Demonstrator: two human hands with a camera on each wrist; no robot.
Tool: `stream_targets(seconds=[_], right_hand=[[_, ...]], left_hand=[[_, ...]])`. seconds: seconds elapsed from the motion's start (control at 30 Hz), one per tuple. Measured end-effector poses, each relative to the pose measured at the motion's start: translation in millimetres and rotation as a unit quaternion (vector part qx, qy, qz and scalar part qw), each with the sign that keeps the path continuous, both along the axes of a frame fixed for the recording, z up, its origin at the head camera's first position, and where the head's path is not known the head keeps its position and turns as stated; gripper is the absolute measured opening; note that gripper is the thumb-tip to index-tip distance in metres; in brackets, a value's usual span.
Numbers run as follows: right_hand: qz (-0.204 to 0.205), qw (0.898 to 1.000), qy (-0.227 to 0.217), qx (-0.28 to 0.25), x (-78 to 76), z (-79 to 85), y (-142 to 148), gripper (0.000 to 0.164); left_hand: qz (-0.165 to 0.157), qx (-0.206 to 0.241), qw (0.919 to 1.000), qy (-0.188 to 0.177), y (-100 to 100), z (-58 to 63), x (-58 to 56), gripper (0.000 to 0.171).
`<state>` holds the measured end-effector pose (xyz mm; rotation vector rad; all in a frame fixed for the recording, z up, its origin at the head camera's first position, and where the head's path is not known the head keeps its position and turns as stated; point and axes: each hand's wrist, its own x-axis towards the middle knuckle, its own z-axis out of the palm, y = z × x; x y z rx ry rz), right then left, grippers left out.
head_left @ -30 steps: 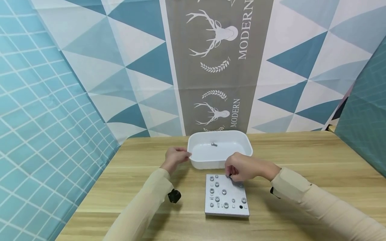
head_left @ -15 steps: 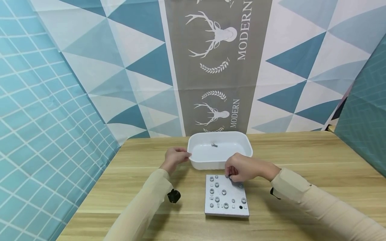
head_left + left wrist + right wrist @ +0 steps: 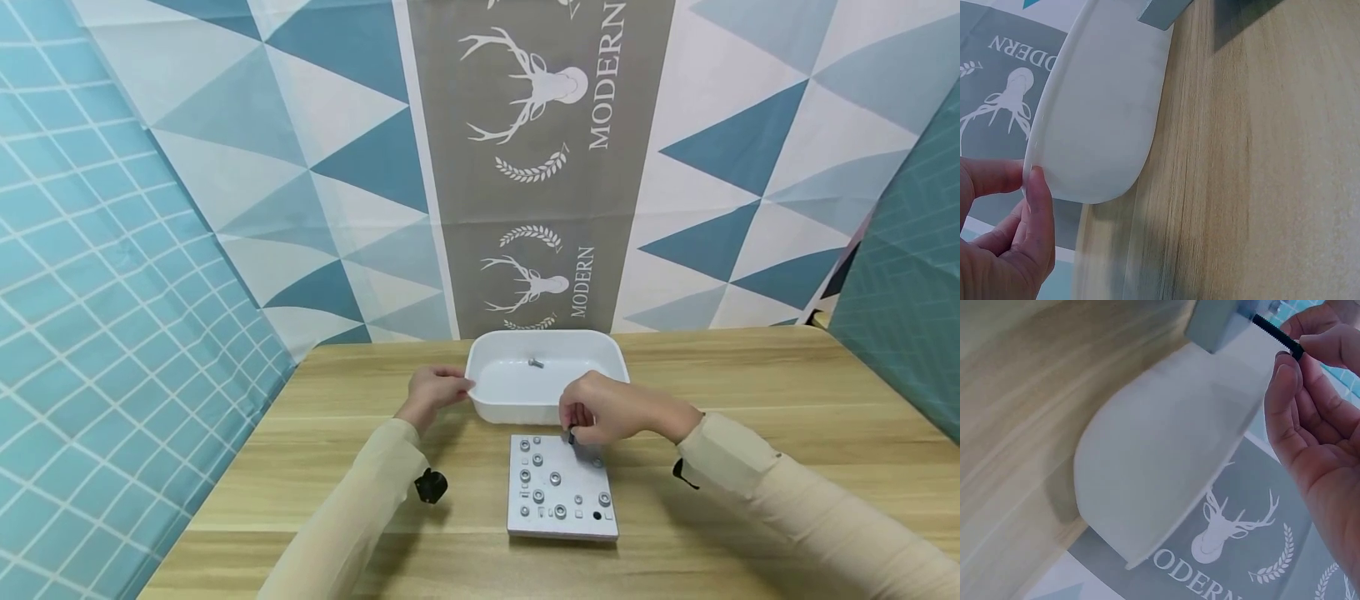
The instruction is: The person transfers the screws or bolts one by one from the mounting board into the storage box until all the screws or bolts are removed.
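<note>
My left hand (image 3: 437,388) pinches the left rim of a white plastic tray (image 3: 517,412) between thumb and fingers; the left wrist view shows the grip on the tray wall (image 3: 1097,112) closely. My right hand (image 3: 603,408) holds a black threaded bolt (image 3: 1277,335) by its head between thumb and fingertips. The bolt's free end points toward a silver metal block (image 3: 581,473), over the block's far edge. Whether the bolt's tip touches the block cannot be told. Several socket-head screws stand in the block's top, and a dark round hole (image 3: 597,516) shows near its front right corner.
Inside the tray lies one small silver screw (image 3: 536,362). The block sits just in front of the tray on a wooden table (image 3: 330,467). A patterned cloth (image 3: 525,167) hangs behind the table, with blue checked cloth (image 3: 135,333) at the left.
My right hand has lifted slightly from the block's far edge, and more of the black bolt shows between its fingers. My left hand stays on the tray rim.
</note>
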<state>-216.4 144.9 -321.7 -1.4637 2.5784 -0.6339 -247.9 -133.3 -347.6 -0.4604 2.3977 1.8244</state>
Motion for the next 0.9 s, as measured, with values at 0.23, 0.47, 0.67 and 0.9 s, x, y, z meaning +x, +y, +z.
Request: stream_targets(seconds=[0.23, 0.47, 0.67, 0.9], right_hand=[[-0.005, 1.000, 0.014, -0.010, -0.1, 12.5, -1, 0.007], [0.002, 0.999, 0.030, -0.018, -3.9, 17.5, -2, 0.008], [0.011, 0.999, 0.041, -0.019, -9.1, 26.6, -5, 0.006], [-0.003, 0.999, 0.042, 0.000, -18.7, 33.9, -8, 0.005]], left_hand=[[-0.001, 0.001, 1.0000, 0.002, 0, 0.2, 0.1, 0.027], [-0.001, 0.006, 1.0000, 0.002, -1, 1.2, 1.3, 0.027], [0.004, 0.014, 0.9999, 0.005, 0, 0.2, -0.5, 0.027], [0.002, 0.006, 0.9999, 0.011, 0, -1.3, 0.0, 0.025]])
